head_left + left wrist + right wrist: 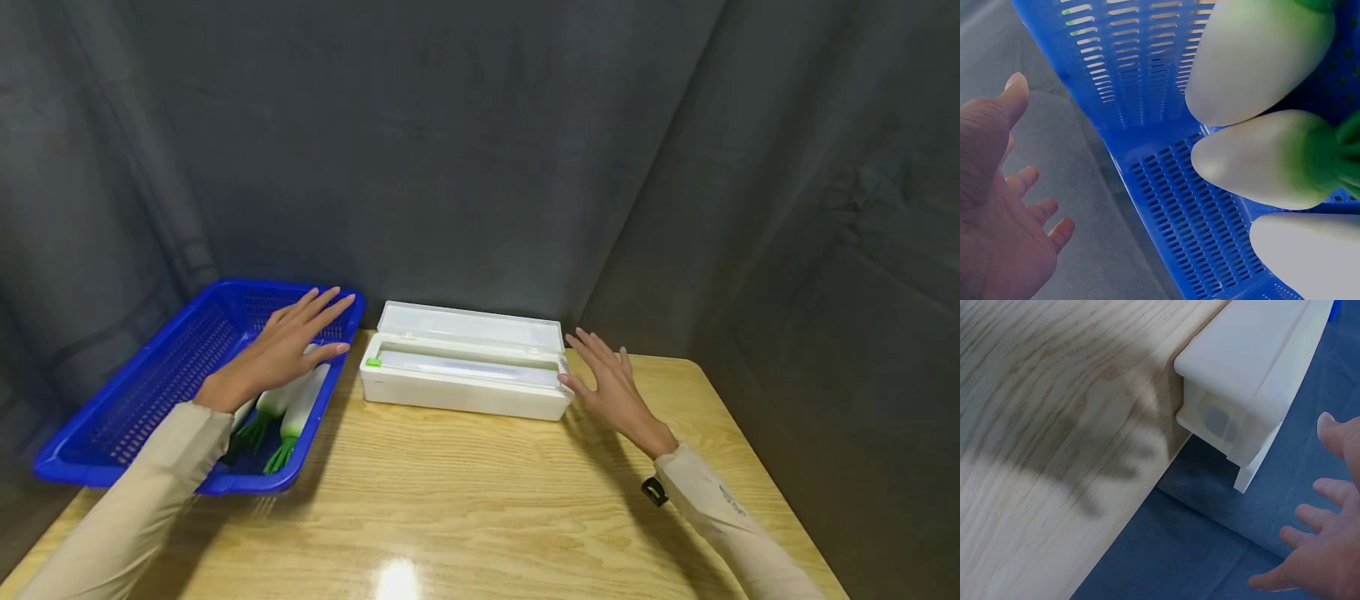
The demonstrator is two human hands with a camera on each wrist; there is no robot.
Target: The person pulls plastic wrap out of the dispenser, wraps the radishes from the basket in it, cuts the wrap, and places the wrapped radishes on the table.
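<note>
My left hand [277, 358] hovers over the right side of a blue plastic basket [251, 482], fingers spread and holding nothing. Beneath it lie several white radishes [302, 410] with green tops, partly covered by the hand and sleeve. The left wrist view shows their rounded white ends [1254, 159] against the slotted basket wall. To the right stands a long white cling film dispenser [465, 400], its lid [472, 327] raised at the back. Inside is a pale roll [465, 367], with a green slider [372, 362] at the left. My right hand [617, 396], also empty with fingers extended, is beside the dispenser's right end.
The wooden table [450, 500] holds the basket at left and the dispenser near its back edge. Dark grey curtains [465, 150] hang behind and along both sides. A black strap piece [654, 492] sits at the right wrist.
</note>
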